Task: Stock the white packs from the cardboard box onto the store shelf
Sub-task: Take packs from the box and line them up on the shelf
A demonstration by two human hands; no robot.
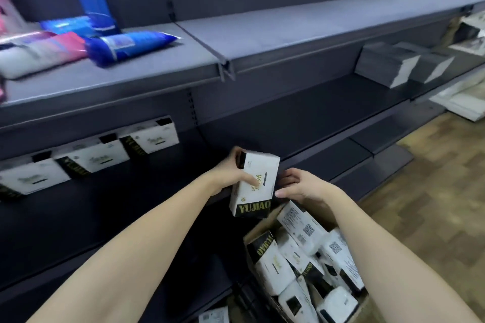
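Shop aisle, grey store shelves (pixel 301 34), packaged goods (pixel 126 44) on display

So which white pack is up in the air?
The white pack gripped in the left hand. The rest sit on the shelf or in the cardboard box.

Two bare forearms, no sleeves, watch or rings seen; left hand (pixel 231 173), right hand (pixel 301 186), nails apparently unpainted.

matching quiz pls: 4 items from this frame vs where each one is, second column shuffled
1. held pack
2. blue packet
3. row of three packs
4. cardboard box

A. lying on upper shelf, left
B. low right, full of packs
C. standing on middle shelf, left
D. in left hand, right hand beside it

Pairs: 1-D, 2-A, 3-C, 4-B
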